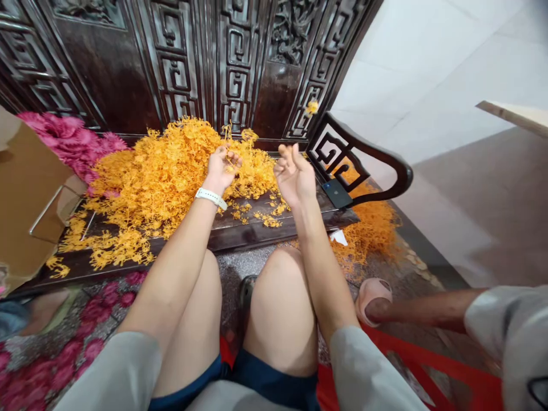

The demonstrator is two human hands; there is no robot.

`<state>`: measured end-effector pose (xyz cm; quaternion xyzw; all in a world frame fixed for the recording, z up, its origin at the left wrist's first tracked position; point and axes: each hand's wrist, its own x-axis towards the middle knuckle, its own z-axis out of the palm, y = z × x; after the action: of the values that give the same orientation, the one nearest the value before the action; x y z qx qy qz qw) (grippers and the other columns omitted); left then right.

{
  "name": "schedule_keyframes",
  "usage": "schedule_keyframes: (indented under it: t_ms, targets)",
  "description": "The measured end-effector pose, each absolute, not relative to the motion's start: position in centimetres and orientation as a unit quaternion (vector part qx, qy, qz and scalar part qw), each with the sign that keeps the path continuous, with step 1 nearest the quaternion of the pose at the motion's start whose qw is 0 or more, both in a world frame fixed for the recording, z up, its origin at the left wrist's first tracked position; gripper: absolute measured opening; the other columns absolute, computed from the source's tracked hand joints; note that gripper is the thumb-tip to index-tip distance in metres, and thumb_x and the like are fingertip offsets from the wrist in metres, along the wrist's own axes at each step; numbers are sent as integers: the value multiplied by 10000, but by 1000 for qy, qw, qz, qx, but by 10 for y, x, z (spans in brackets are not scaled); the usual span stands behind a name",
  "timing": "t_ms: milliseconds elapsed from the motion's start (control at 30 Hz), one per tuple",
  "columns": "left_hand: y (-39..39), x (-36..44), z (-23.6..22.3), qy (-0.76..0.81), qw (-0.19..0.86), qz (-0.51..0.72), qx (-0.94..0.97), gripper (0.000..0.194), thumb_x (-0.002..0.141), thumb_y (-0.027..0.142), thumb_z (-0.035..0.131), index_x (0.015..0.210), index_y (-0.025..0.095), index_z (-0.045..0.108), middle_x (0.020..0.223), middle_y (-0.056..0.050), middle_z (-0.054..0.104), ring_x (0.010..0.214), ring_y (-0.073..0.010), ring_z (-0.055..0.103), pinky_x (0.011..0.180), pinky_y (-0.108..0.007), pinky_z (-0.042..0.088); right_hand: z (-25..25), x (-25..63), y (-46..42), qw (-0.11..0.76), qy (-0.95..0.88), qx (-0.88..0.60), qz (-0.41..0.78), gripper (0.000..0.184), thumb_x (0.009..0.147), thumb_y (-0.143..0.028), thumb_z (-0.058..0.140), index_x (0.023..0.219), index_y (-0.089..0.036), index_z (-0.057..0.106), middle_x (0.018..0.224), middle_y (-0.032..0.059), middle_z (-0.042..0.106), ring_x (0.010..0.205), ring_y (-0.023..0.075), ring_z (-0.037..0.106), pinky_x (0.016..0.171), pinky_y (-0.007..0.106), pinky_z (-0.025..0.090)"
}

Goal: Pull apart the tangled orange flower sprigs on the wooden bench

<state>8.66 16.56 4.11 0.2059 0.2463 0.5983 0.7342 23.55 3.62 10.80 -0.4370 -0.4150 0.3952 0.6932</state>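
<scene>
My left hand (222,166), a white watch band on its wrist, is closed on a small sprig of orange plastic flower pieces at the edge of a big orange heap (166,171) on the dark wooden bench (257,228). My right hand (294,174) is raised beside it with the fingers loosely curled and apart, holding nothing. A single orange flower piece (312,107) is in the air above and to the right of that hand.
Pink flower pieces (72,140) lie at the back left beside a cardboard box (25,194). A dark phone (337,193) rests by the bench's carved armrest (363,154). More orange pieces (368,228) lie on the floor. Another person's leg (428,311) and sandal are at right.
</scene>
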Motion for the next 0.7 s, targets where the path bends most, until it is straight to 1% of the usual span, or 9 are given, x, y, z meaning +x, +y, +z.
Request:
schedule_keyframes:
  t_ms: [100, 167, 267, 333, 400, 467, 533, 633, 700]
  targets:
    - [157, 88, 54, 229, 751, 575, 232, 117, 976, 190, 697, 928, 245, 606, 648, 45, 470, 595, -128, 529, 750, -281, 558, 77, 265, 64, 691, -280, -485, 456, 223, 884, -268, 764, 997, -241, 574, 921, 5, 704, 693, 102, 601, 594, 208, 523]
    - [149, 88, 61, 221, 759, 552, 266, 156, 994, 185, 669, 871, 234, 586, 630, 49, 416, 566, -122, 479, 678, -256, 527, 63, 270, 70, 673, -256, -496, 486, 231, 845, -227, 742, 1000, -236, 572, 893, -21, 703, 698, 95, 627, 596, 199, 509]
    - [137, 85, 62, 242, 756, 500, 346, 196, 992, 185, 648, 809, 219, 588, 627, 46, 380, 530, -115, 410, 543, -213, 412, 50, 265, 69, 649, -269, -462, 541, 320, 791, -385, 788, 986, -248, 575, 910, -31, 756, 760, 117, 702, 688, 251, 572]
    - [134, 83, 56, 286, 731, 468, 406, 179, 970, 163, 635, 798, 210, 625, 653, 14, 468, 523, -118, 414, 482, -208, 337, 43, 263, 72, 651, -288, -453, 536, 556, 637, -524, 919, 968, -279, 546, 822, -60, 755, 726, 140, 705, 690, 287, 562]
    - [137, 82, 48, 321, 694, 456, 456, 234, 994, 175, 599, 765, 198, 638, 743, -40, 601, 564, -125, 507, 494, -213, 365, 36, 264, 80, 655, -296, -460, 522, 743, 469, -677, 972, 864, -286, 479, 665, -87, 667, 636, 134, 654, 647, 295, 515]
    - [139, 82, 43, 334, 678, 461, 465, 232, 1005, 177, 591, 780, 207, 633, 789, -44, 648, 578, -126, 535, 511, -216, 380, 33, 267, 85, 665, -295, -455, 513, 713, 526, -631, 958, 870, -277, 443, 655, -98, 640, 616, 116, 632, 642, 277, 520]
    - [140, 81, 42, 341, 677, 462, 461, 224, 1019, 169, 566, 802, 215, 603, 815, -34, 665, 577, -121, 541, 526, -217, 390, 33, 267, 85, 673, -290, -442, 517, 549, 684, -510, 881, 890, -265, 434, 720, -87, 667, 648, 110, 653, 646, 255, 546]
    - [138, 81, 44, 368, 665, 462, 456, 209, 1053, 183, 537, 848, 217, 555, 900, -35, 704, 598, -109, 566, 558, -215, 425, 37, 263, 79, 664, -284, -425, 546, 284, 864, -353, 753, 944, -249, 501, 830, -51, 719, 697, 114, 689, 639, 235, 574]
    - [138, 83, 45, 390, 660, 461, 447, 175, 1066, 245, 592, 903, 226, 532, 938, -44, 729, 646, -120, 604, 597, -226, 457, 40, 259, 75, 659, -285, -421, 554, 220, 941, -333, 750, 1021, -246, 564, 852, -35, 739, 690, 118, 688, 626, 224, 571]
